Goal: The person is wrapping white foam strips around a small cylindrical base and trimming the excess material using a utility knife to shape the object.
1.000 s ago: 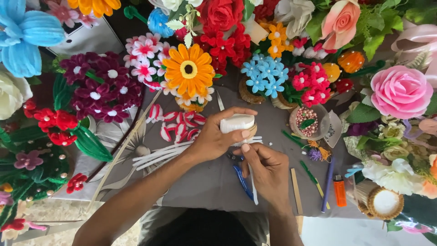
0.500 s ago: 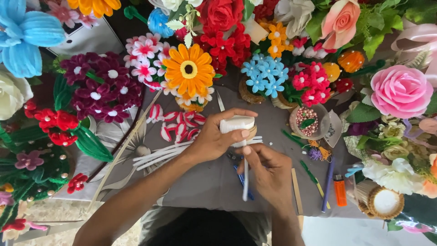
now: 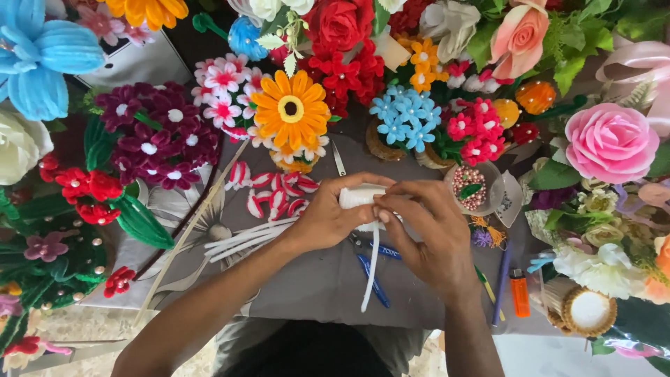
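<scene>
Item: white fuzzy craft stem [image 3: 370, 267], its upper end wound into a small white roll [image 3: 356, 197] held above the grey table cover [image 3: 314, 279], its free tail hanging down toward the person.
Handling: judged very light, soft in the pile, with a bendable core that would keep a set shape; not fragile, not slippery. Best taken at the roll, or on the tail just under it.
Left hand: left hand [image 3: 328, 218] was curled around the roll, fingers closed on it.
Right hand: right hand [image 3: 433, 234] was pinching the roll's near end, thumb and forefinger pressed together.
Change: a second earlier the right hand sat lower, gripping the tail; it had since risen to meet the left at the roll, and the tail hung free.
Surroundings: loose white stems [image 3: 244, 237] lay just left; blue-handled tool [image 3: 373, 276] beneath the tail; orange lighter [image 3: 520, 293] well right; orange flower [image 3: 291, 108] beyond.
</scene>
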